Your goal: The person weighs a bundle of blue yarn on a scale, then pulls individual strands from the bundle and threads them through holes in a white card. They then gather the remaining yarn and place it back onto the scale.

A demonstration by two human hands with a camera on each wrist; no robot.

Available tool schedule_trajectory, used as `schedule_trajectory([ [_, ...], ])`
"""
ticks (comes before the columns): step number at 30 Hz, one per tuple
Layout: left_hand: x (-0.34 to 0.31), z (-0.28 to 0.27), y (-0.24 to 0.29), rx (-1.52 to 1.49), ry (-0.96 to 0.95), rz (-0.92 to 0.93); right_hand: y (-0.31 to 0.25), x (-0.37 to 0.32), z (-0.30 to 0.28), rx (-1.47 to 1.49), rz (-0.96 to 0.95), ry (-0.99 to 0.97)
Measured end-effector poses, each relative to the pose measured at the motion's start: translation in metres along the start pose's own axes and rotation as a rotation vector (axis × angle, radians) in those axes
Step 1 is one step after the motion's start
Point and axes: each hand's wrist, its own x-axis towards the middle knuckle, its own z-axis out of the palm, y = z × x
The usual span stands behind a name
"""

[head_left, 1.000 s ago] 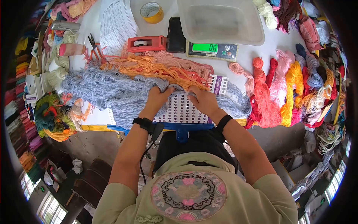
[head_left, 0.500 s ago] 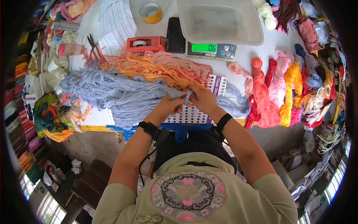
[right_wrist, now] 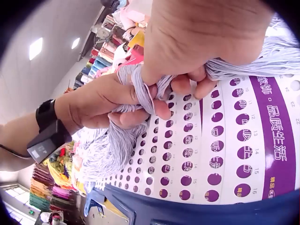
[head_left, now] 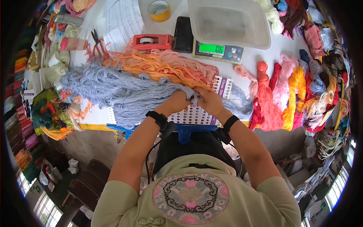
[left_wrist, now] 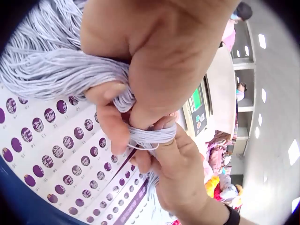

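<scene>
A thick bundle of pale blue-grey thread lies across the left half of the table. My left hand grips the gathered end of this bundle, its fingers curled round the strands. Close against it, my right hand holds a looped turn of the same thread between thumb and fingers. In the right wrist view, strands pass around the left fingers. Beneath both hands is a white card with rows of punched holes over purple. More blue-grey thread trails out to the right of the right hand.
Orange thread lies just behind the hands. Farther back are a red tape dispenser, a phone, a scale and a plastic tub. Coloured skeins line the right. A blue clip sits at the front edge.
My left hand has moved right along the blue-grey thread until it meets the right hand. The thread now covers more of the card, and the head view has shifted slightly.
</scene>
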Motion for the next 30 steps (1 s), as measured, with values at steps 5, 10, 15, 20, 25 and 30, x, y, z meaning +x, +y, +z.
schedule_trajectory([
  [5,-0.014,-0.006,0.009,-0.314,-0.011,-0.152,0.000,0.002,0.002,-0.087,-0.001,0.030],
  [10,-0.017,0.014,0.004,-0.111,0.163,-0.010,0.002,0.007,0.002,-0.100,-0.070,0.068],
  [15,-0.019,0.012,0.018,-0.220,0.173,-0.172,0.007,0.009,0.002,-0.022,-0.092,0.062],
  [20,-0.009,0.005,0.006,-0.238,0.065,-0.257,0.006,0.011,-0.002,-0.036,-0.010,-0.018],
  [25,0.005,0.012,0.000,0.253,0.109,0.033,0.013,0.012,0.004,0.001,-0.152,0.075],
  [30,0.005,-0.005,0.021,0.085,-0.130,-0.173,0.008,0.013,0.001,-0.015,-0.087,0.036],
])
